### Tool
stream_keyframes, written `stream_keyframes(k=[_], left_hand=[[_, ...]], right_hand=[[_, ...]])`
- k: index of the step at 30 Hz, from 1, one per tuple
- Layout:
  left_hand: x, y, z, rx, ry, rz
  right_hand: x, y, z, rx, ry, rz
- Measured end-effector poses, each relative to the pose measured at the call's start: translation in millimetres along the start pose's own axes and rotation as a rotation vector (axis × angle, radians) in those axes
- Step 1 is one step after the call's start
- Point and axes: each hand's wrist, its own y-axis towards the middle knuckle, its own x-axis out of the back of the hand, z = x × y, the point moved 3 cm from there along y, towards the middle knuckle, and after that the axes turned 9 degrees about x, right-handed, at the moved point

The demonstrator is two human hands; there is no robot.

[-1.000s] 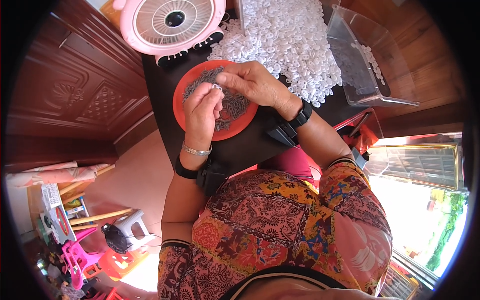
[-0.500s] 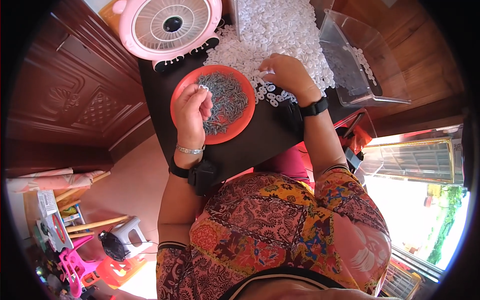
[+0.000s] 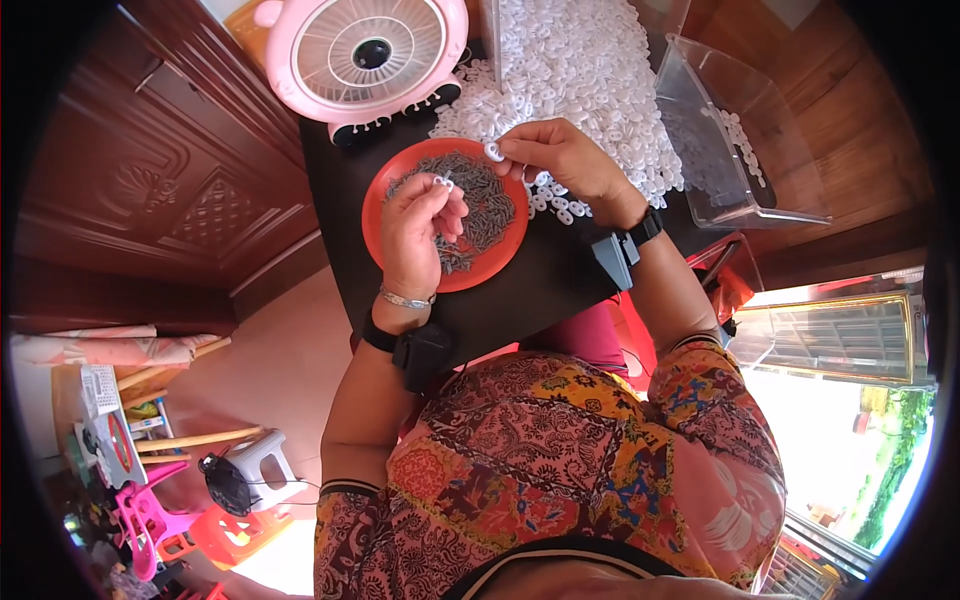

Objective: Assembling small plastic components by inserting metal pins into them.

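Observation:
Over an orange-red plate [image 3: 378,226] my left hand [image 3: 418,222] pinches a small white plastic piece [image 3: 443,183] between thumb and forefinger, its other fingers curled. Grey screws [image 3: 482,212] fill the plate beneath it. My right hand [image 3: 562,160] holds an oval white plastic piece with holes [image 3: 493,151] at its fingertips, above the plate's far right rim. The two held pieces are apart. Just beyond my right hand spreads a big heap of the same white pieces [image 3: 575,60], with several loose ones [image 3: 562,207] under the palm.
A pink fan [image 3: 370,55] stands at the far left of the dark table [image 3: 480,322]. To the right of the heap, a clear plastic bin [image 3: 750,150] lies with some white pieces inside. Stools [image 3: 265,470] and a pink chair [image 3: 150,510] stand on the floor at lower left.
My right hand has come away from the heap toward the plate, now showing a white piece at its fingertips. My left hand keeps its pinch. The whole view has shifted slightly.

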Motion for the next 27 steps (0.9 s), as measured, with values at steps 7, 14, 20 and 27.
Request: stream_keyframes(k=[7, 14, 20, 27], left_hand=[[3, -1, -2, -0.045, 0.017, -0.079], [6, 1, 1, 0.013, 0.041, -0.178], [5, 1, 2, 0.035, 0.07, -0.211], [6, 0, 3, 0.037, 0.069, -0.221]], right_hand=[[-33, 15, 6, 0.009, 0.152, 0.079], [-44, 21, -5, -0.016, 0.204, 0.023], [-48, 17, -4, 0.056, 0.144, -0.035], [-47, 16, -2, 0.099, 0.096, -0.111]])
